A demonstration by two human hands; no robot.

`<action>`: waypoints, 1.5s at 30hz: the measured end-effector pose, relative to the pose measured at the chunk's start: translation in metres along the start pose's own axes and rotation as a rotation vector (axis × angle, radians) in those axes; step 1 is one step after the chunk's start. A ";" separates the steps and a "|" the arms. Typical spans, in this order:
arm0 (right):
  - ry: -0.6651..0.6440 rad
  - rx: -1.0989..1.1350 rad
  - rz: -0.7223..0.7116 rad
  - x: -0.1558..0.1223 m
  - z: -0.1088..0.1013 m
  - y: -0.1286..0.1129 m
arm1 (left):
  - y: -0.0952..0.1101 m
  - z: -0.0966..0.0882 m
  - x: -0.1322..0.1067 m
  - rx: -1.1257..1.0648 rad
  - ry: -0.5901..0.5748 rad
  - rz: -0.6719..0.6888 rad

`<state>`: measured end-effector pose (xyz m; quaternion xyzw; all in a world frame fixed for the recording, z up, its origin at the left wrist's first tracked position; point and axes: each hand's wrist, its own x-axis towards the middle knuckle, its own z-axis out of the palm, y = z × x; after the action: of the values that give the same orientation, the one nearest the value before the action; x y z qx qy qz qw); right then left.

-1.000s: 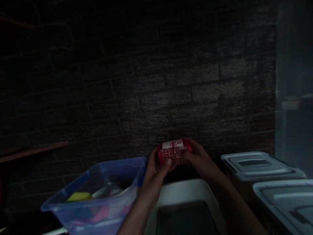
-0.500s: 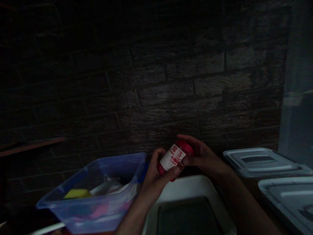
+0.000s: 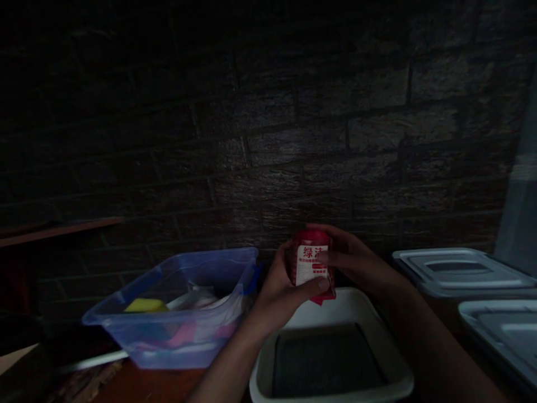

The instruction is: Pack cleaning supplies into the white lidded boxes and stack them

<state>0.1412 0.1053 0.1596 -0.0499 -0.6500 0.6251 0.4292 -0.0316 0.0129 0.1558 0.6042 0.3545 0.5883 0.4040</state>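
Observation:
A small red container with a white label [image 3: 311,264] is upright between both my hands, above the far rim of a white bin [image 3: 335,386]. My left hand [image 3: 282,288] wraps its lower left side with the thumb across the front. From the right, my right hand [image 3: 352,258] grips its upper part, fingers curled over the top. The scene is very dark.
A clear blue plastic tub [image 3: 176,305] with a yellow sponge [image 3: 146,305] and other items stands to the left. Two grey lidded bins [image 3: 455,271] sit at the right. A dark brick wall [image 3: 268,140] rises close behind. A wooden shelf edge [image 3: 59,230] shows at left.
The red container has turned from lying sideways to standing upright in my hands. The view has shifted, showing more of the white bin below.

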 end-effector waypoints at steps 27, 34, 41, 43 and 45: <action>0.066 -0.021 -0.016 0.001 0.003 -0.004 | -0.006 0.001 -0.004 -0.079 0.011 -0.025; 0.004 -0.051 -0.003 -0.002 0.001 -0.008 | -0.007 0.004 -0.005 -0.112 -0.081 -0.031; -0.002 -0.055 0.022 -0.003 0.003 -0.008 | -0.008 0.002 -0.006 -0.105 -0.101 -0.015; -0.007 -0.063 0.030 -0.004 0.002 -0.009 | -0.010 0.001 -0.005 -0.098 -0.090 -0.016; -0.008 -0.092 0.041 -0.005 0.002 -0.011 | -0.011 0.001 -0.005 -0.097 -0.085 -0.014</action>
<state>0.1487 0.0984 0.1666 -0.0802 -0.6786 0.6035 0.4110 -0.0307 0.0134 0.1434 0.6058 0.3125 0.5756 0.4517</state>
